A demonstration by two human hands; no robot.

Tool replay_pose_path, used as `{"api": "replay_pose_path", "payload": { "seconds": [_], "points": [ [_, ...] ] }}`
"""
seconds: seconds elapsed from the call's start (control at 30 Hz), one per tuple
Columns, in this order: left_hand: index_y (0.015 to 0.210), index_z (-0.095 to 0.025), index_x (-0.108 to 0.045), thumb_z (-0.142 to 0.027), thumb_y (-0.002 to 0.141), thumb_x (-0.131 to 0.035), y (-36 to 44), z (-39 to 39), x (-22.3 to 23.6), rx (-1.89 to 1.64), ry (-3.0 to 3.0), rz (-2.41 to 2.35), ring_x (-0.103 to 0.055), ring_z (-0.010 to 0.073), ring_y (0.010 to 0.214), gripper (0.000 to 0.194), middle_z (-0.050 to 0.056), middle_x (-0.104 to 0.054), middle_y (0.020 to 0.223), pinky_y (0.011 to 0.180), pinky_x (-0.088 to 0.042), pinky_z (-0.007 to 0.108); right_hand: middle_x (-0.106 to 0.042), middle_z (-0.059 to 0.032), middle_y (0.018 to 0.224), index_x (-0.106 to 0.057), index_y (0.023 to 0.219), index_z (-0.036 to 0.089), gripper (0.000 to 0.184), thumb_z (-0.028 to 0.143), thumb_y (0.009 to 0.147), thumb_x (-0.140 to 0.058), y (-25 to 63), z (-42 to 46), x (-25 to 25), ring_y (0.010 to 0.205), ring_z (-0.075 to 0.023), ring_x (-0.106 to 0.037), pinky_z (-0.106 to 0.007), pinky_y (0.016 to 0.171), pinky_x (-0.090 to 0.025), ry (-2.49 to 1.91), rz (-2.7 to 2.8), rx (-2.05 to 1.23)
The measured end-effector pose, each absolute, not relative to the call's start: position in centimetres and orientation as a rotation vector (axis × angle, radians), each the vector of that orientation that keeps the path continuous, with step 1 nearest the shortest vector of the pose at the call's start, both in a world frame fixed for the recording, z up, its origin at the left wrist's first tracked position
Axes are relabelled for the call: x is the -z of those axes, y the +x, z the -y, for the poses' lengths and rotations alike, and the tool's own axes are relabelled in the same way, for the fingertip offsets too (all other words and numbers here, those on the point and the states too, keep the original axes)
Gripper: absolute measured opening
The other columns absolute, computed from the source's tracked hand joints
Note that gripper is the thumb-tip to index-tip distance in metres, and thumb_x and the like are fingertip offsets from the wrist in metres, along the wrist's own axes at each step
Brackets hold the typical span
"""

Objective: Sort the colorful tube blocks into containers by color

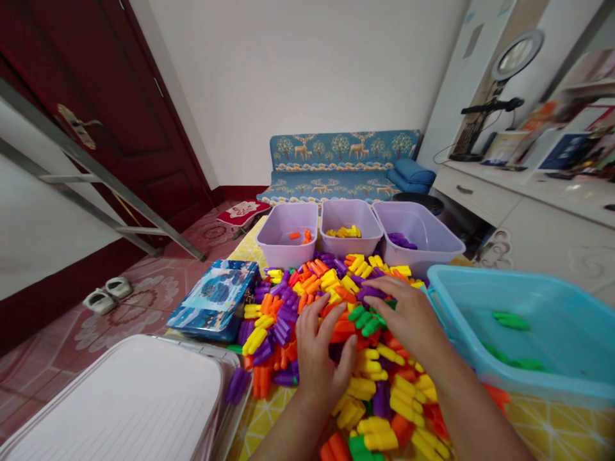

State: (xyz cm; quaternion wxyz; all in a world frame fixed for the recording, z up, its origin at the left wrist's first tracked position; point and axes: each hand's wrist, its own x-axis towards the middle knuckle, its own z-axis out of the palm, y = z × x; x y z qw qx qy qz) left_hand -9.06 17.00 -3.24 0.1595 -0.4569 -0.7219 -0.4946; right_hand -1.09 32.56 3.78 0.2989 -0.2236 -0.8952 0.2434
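Left hand (319, 352) and right hand (406, 317) laid on heaped plastic blocks (307, 288), both grips seen open; blue tub (523, 339) noted just beside, at right.

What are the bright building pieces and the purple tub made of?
The stubby building pieces look like molded plastic: smooth, shiny, and bright with solid color. The middle lilac tub looks like plastic too, with thin walls, a soft sheen and a rounded rim, though it could be a different kind of plastic.
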Motion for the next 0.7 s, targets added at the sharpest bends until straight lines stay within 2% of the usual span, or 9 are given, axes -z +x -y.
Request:
{"api": "replay_pose_path", "payload": {
  "seconds": [0.07,0.13,0.2,0.27,0.53,0.7],
  "points": [
    [0.123,-0.03,-0.057,-0.013,0.085,-0.054,-9.1,-17.0,3.3,1.387,-1.343,1.993,-0.043,0.0257,0.129,0.043,0.008,-0.046,0.14,0.106,-0.038,0.051,-0.071,-0.006,0.111,-0.069,0.112,0.025,0.03,0.027,0.083,-0.06,-0.8,-32.4,-4.1,0.106,-0.025,-0.064,-0.043,0.097,-0.047,-0.672,2.302,-0.655],
    [0.113,-0.032,-0.063,-0.007,0.084,-0.051,-9.1,-17.0,3.2,1.368,-1.405,1.933,-0.044,0.0243,0.128,0.041,0.004,-0.049,0.138,0.104,-0.038,0.05,-0.072,-0.0057,0.11,-0.065,0.118,0.026,0.036,0.031,0.083,-0.061,-0.4,-32.4,-4.5,0.1,-0.0248,-0.067,-0.041,0.09,-0.051,-0.709,2.258,-0.732],
    [0.103,-0.032,-0.067,-0.004,0.082,-0.05,-9.1,-16.9,3.2,1.366,-1.461,1.928,-0.045,0.0238,0.127,0.038,0.002,-0.053,0.134,0.104,-0.039,0.049,-0.073,-0.0046,0.107,-0.066,0.117,0.027,0.035,0.033,0.083,-0.061,0.1,-32.3,-4.9,0.094,-0.0235,-0.069,-0.037,0.083,-0.055,-0.673,2.278,-0.857],
    [0.097,-0.03,-0.069,-0.004,0.081,-0.05,-9.1,-16.9,3.0,1.378,-1.48,1.957,-0.045,0.0239,0.126,0.036,0.002,-0.057,0.13,0.104,-0.039,0.049,-0.073,-0.0036,0.108,-0.068,0.112,0.027,0.031,0.031,0.083,-0.06,0.7,-32.4,-5.3,0.094,-0.023,-0.069,-0.036,0.082,-0.055,-0.599,2.364,-0.95],
    [0.094,-0.028,-0.069,-0.002,0.079,-0.05,-9.0,-16.9,2.9,1.421,-1.459,1.982,-0.046,0.0237,0.124,0.036,0.002,-0.059,0.126,0.103,-0.038,0.048,-0.075,-0.0025,0.098,-0.075,0.096,0.027,0.023,0.026,0.077,-0.062,2.6,-34.3,-5.6,0.089,-0.0245,-0.07,-0.037,0.08,-0.056,-0.64,2.575,-0.935],
    [0.094,-0.027,-0.068,-0.001,0.079,-0.05,-9.1,-17.0,3.0,1.456,-1.458,1.962,-0.046,0.0237,0.123,0.035,0.003,-0.06,0.125,0.102,-0.038,0.048,-0.074,-0.0065,0.088,-0.071,0.105,0.019,0.032,0.033,0.08,-0.058,2.9,-34.2,-6.4,0.073,-0.0217,-0.07,-0.03,0.063,-0.055,-0.755,2.503,-1.086]
  ]
}}
